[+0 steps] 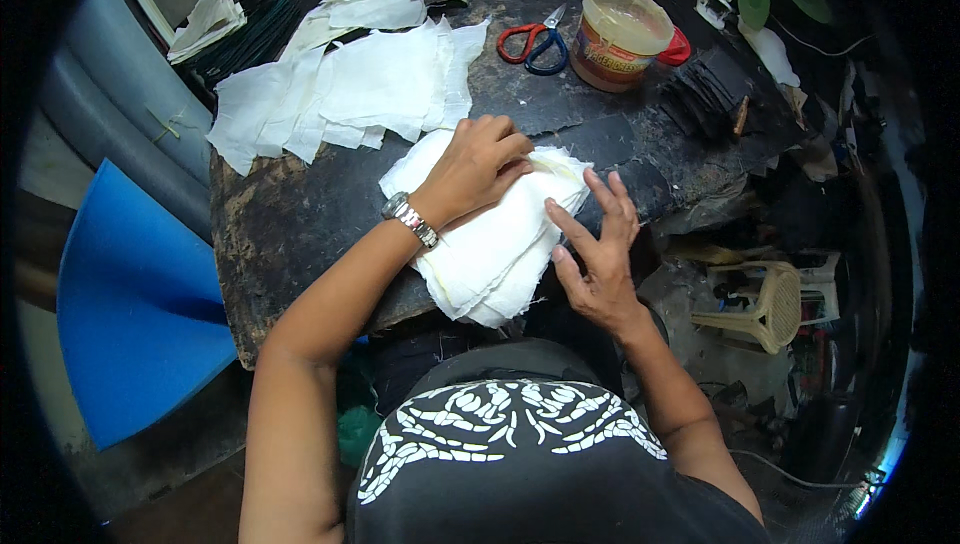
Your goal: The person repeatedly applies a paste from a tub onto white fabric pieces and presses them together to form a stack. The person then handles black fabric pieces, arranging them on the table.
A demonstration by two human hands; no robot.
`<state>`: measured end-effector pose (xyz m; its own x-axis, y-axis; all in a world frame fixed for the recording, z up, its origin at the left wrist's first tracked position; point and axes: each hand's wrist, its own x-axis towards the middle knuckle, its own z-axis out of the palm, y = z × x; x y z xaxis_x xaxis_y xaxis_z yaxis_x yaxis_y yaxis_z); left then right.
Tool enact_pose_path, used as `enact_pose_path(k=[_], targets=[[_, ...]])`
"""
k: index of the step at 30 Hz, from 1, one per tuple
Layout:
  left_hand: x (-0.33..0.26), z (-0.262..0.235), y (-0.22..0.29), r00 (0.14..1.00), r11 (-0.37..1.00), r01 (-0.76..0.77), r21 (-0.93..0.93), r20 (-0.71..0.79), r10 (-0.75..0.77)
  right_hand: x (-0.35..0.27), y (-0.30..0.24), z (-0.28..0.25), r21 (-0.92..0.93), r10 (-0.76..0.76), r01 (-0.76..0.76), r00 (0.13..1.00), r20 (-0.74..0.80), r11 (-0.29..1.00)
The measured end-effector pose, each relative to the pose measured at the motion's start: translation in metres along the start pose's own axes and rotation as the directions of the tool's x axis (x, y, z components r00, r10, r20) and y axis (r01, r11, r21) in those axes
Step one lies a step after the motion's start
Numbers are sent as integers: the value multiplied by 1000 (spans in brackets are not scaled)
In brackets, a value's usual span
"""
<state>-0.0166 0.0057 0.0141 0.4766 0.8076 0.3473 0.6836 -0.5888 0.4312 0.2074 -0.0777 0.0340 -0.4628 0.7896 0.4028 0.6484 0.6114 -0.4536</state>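
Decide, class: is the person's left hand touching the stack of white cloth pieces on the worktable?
Touching. The head view shows the left hand pressed flat on the stack of white cloth pieces, knuckles bent, no gap beneath it.

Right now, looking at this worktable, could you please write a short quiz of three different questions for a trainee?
1. True or false: the left hand presses down on the stack of white cloth pieces.
2. Which item lies beside the scissors? A) the plastic tub B) the blue sheet C) the plastic chair
3. Fill in: the right hand rests with ____ fingers at the stack's right edge.

Key: 1 true; 2 A; 3 spread (open).
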Motion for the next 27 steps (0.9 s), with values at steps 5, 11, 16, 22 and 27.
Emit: enact_pose_path(k=[5,11,16,22,27], targets=[[-8,-4,5,984,992,-129,-14,-129,126,-3,8,20,-68,-102,109,990,98,992],[-8,-10,10,977,988,-153,-2,-148,151,-16,-9,22,-340,-45,90,989,137,936],[3,-9,13,972,973,-229,-7,-58,229,-24,0,17,-322,-113,135,990,87,937],[13,6,13,998,966,30,-258,-49,-44,4,39,19,-463,-182,195,981,73,865],[16,9,3,974,817,213,-536,53,-219,18,56,14,-372,-265,317,946,185,873]])
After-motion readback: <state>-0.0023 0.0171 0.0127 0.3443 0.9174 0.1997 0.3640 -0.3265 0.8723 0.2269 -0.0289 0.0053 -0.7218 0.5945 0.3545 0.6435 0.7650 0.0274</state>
